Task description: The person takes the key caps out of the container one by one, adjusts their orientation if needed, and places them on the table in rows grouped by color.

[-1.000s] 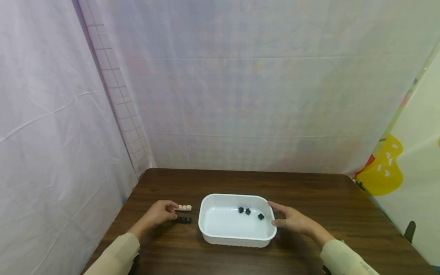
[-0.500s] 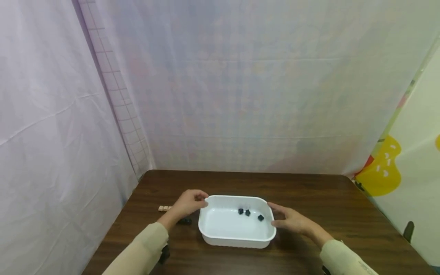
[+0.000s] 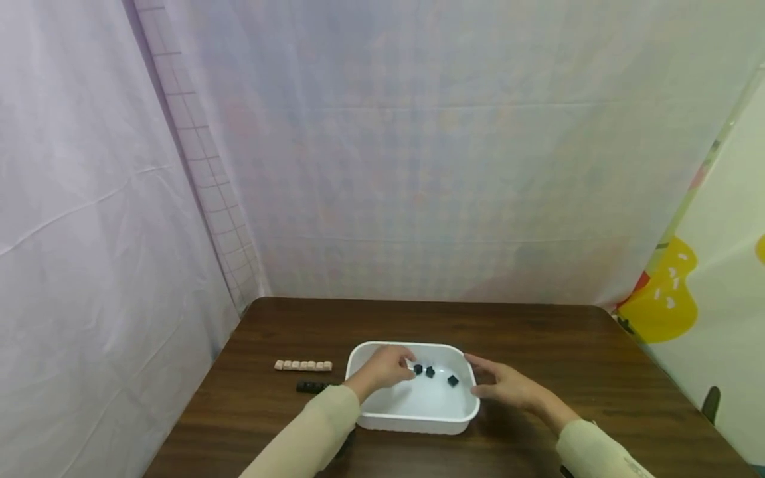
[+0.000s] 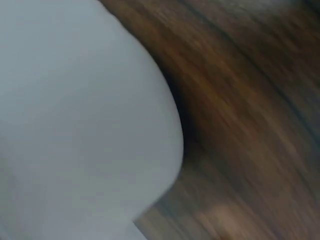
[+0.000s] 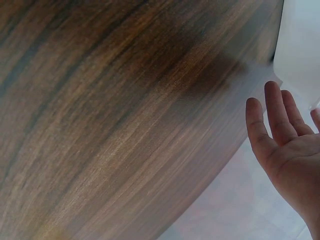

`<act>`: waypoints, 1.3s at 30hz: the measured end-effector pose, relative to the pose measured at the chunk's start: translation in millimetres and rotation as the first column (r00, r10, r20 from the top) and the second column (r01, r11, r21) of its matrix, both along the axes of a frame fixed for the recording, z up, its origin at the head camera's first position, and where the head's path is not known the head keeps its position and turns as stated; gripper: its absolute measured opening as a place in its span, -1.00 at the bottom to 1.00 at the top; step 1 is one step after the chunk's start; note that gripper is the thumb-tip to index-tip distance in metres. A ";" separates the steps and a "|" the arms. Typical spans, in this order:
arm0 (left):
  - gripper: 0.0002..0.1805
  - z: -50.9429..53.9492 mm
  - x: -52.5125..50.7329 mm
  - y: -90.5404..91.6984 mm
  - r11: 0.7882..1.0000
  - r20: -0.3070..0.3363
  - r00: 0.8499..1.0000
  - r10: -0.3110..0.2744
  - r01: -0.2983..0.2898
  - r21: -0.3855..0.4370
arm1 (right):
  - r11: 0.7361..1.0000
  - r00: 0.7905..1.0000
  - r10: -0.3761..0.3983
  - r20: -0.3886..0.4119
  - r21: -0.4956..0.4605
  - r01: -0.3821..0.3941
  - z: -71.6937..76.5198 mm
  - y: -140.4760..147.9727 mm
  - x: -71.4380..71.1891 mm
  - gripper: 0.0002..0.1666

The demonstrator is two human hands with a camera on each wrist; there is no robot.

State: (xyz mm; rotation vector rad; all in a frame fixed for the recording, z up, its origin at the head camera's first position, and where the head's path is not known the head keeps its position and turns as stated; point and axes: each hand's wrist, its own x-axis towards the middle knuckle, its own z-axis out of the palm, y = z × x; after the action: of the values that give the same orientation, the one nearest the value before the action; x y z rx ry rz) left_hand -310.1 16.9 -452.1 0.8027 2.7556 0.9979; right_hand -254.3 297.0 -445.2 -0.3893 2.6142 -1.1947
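In the head view a white tray (image 3: pixel 412 423) stands on the table with three small black pieces that look like keycaps (image 3: pixel 430 372) inside, towards its right. My left hand (image 3: pixel 385 368) reaches over the left rim into the tray. Its thumb and fingers are apart, just left of the nearest black keycap. At the tray's right end, my right hand (image 3: pixel 505 385) rests against the rim with fingers spread. The right wrist view shows this hand (image 5: pixel 295 145) with extended fingers beside the tray wall (image 5: pixel 300 45). The left wrist view shows only the tray's outer wall (image 4: pixel 90 110) and wood.
Left of the tray lies a straight row of cream keycaps (image 3: pixel 303 366). A row of black keycaps (image 3: pixel 311 386) lies nearer me, partly hidden by the left arm. The brown wooden table (image 3: pixel 538 332) ends at a pale curtain (image 3: pixel 418 199) behind.
My left hand has left the keycap rows and moved right, over the rim and into the tray. The right hand stays at the tray's right end.
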 end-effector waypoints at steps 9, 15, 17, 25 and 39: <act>-0.66 -15.1 -0.5 12.8 0.977 -0.123 0.991 -0.044 0.018 -0.210 | 0.999 0.999 0.033 -0.015 -0.014 -0.033 -1.8 -0.9 0.8 -0.11; -0.75 -12.2 -0.6 6.2 0.976 -0.094 0.994 -0.056 0.034 -0.217 | 0.999 0.999 0.049 -0.019 -0.008 -0.049 0.7 -0.8 -0.3 -0.11; -0.77 -11.7 -1.2 6.1 0.978 -0.078 0.996 -0.042 0.025 -0.207 | 0.999 0.999 0.051 -0.016 -0.007 -0.051 1.3 -0.8 -0.5 -0.11; -0.82 -14.7 1.4 6.7 0.986 -0.051 0.998 -0.026 0.017 -0.167 | 1.000 1.000 0.027 -0.013 0.003 -0.027 -2.9 0.6 -1.7 -0.11; -0.84 -22.6 -6.5 -2.5 0.994 -0.101 0.995 -0.008 -0.002 -0.105 | 1.000 1.000 -0.017 0.003 0.020 0.017 -3.7 -0.2 -2.2 -0.11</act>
State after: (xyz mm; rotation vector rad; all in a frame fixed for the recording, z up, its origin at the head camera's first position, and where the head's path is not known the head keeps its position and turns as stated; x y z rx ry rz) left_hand -316.7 14.4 -474.7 0.8641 2.8626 0.8258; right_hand -256.5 296.8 -448.9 -0.3614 2.6299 -1.1721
